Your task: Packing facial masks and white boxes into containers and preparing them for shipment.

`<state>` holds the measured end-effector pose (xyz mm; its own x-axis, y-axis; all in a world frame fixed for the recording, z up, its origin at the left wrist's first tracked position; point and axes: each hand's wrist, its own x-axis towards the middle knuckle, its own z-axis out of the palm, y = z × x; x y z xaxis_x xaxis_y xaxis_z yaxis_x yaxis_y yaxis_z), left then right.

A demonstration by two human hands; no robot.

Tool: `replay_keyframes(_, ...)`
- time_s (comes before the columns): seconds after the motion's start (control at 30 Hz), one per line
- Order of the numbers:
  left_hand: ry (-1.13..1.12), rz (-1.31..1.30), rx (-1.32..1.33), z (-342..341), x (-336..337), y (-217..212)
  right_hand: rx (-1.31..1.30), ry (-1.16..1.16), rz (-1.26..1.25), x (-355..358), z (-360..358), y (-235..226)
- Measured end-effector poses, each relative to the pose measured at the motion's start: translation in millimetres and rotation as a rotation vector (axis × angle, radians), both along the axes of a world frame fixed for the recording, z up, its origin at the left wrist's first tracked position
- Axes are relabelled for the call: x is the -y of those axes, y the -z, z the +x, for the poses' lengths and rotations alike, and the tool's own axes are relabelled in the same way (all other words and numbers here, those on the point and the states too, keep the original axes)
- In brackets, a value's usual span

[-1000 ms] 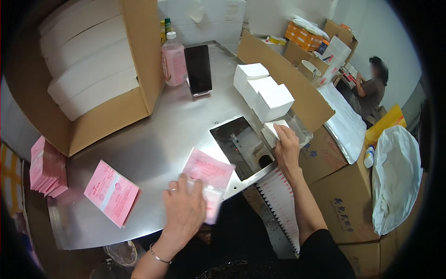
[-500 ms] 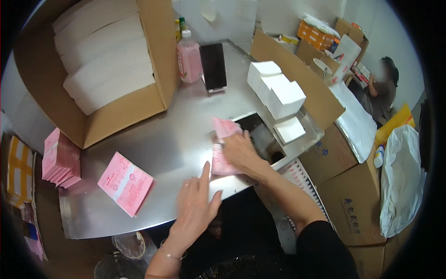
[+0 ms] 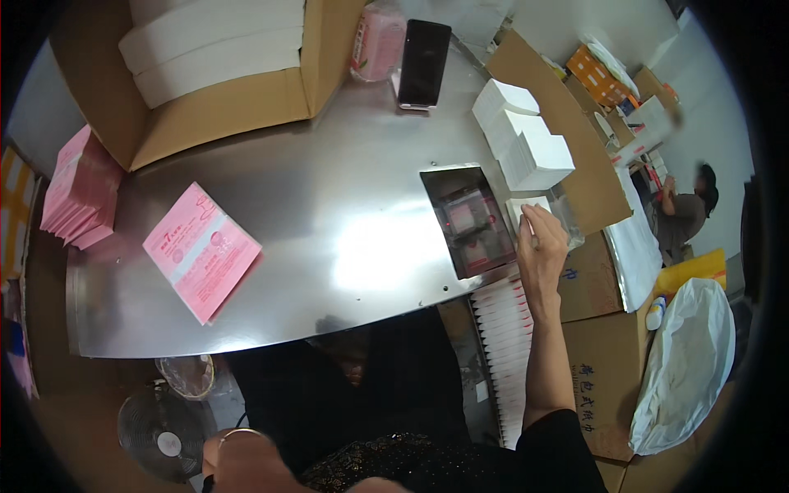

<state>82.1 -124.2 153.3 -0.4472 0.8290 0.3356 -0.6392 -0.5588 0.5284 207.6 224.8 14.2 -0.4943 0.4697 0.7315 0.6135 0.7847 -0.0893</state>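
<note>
My right hand point(image 3: 542, 251) is at the right side of the metal table, its fingers closed on the edge of a small white stack of folded tissues point(image 3: 526, 205). Of my left arm, only the wrist and forearm point(image 3: 251, 460) with a bracelet show at the lower edge; its fingers are hidden. Left of my right hand is a rectangular opening point(image 3: 448, 215) in the tabletop, with something pink and clear inside. Taller white tissue stacks point(image 3: 526, 140) stand just beyond the small one. A banded pile of pink printed wrappers point(image 3: 201, 251) lies on the left of the table.
More pink wrappers point(image 3: 78, 193) stand at the left edge. A cardboard box point(image 3: 226, 111) of white bundles and a phone on a stand point(image 3: 425, 66) are at the back. Below the opening runs a row of white packs point(image 3: 503, 345). Another person point(image 3: 686, 205) sits far right.
My right hand has left the pink wrapper and moved right to the small tissue stack. The wrapper is gone from the tabletop; pink shows in the opening. My left hand has drawn back toward me.
</note>
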Motion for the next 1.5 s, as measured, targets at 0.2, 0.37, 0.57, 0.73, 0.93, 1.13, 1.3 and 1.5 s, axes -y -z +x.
replay_keyframes(0.2,-0.644,-0.607,-0.807,-68.3,13.1,44.8,-0.006,0.082,0.043,-12.7,22.6,2.3)
replay_keyframes(0.37,-1.446,-1.122,-1.700,-158.7,-42.9,140.8,0.135,0.194,-0.004,-27.1,31.9,34.8)
replay_keyframes(0.57,-1.100,-1.409,-1.751,-186.1,-22.7,167.2,0.167,0.219,-0.091,-30.9,24.5,31.3)
replay_keyframes(0.73,-1.112,-1.238,-1.888,-195.1,-23.2,151.8,0.118,0.181,-0.171,-32.8,24.9,28.0)
replay_keyframes(0.93,-0.504,-0.441,-1.782,-80.7,-117.6,157.9,-0.166,-0.013,-0.194,-16.7,9.4,13.7)
replay_keyframes(1.13,-0.619,-0.634,-1.858,-91.6,-111.8,146.2,0.181,-0.778,-0.038,144.2,-42.2,24.7)
replay_keyframes(1.3,-0.836,-0.711,-1.948,-63.6,-139.6,152.7,0.465,-0.399,-0.197,91.9,-110.2,23.7)
replay_keyframes(1.5,-0.709,-0.683,-2.039,-93.2,-120.1,154.8,0.012,-0.440,-0.172,52.7,-53.8,23.1)
